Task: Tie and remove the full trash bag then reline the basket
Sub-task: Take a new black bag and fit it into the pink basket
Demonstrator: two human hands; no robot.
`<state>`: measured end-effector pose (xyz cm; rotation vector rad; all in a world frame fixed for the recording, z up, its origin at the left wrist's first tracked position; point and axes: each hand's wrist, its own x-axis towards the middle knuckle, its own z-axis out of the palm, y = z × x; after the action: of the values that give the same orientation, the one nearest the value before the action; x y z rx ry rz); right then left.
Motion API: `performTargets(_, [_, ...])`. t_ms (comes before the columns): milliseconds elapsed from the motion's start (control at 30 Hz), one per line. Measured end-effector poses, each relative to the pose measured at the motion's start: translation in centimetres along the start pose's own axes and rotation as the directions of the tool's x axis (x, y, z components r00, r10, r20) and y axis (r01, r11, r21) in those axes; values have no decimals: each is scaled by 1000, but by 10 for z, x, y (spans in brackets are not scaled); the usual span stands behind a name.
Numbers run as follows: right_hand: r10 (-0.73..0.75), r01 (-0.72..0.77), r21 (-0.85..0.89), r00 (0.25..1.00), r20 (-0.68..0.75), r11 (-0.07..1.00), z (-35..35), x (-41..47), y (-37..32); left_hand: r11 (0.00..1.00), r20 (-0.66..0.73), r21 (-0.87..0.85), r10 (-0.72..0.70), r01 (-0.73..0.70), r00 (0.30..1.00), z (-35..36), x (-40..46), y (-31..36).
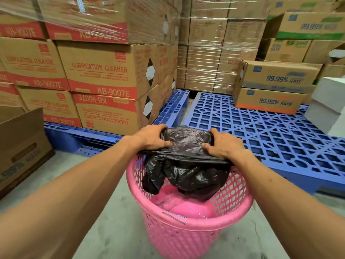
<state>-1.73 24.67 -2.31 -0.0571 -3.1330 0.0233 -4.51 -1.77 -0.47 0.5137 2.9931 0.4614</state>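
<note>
While gripped, black bag (186,171) inside pink basket (188,228).

Black bag (188,172), pink perforated basket (190,227), blue lattice pallet (261,131), brown-and-red cartons (104,71).

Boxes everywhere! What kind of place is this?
Probably a warehouse or stockroom: stacked cardboard boxes, some in plastic wrap, sit on blue pallets over a concrete floor.
</note>
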Motion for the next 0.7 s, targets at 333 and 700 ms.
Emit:
performTargets(333, [-45,16,163,984,171,986,-8,-34,24,964,-40,-262,37,-46,999,-4,-61,-9])
performTargets(700, [-77,11,357,982,174,934,-12,-113,32,989,-8,-141,43,-44,999,1,-121,-9])
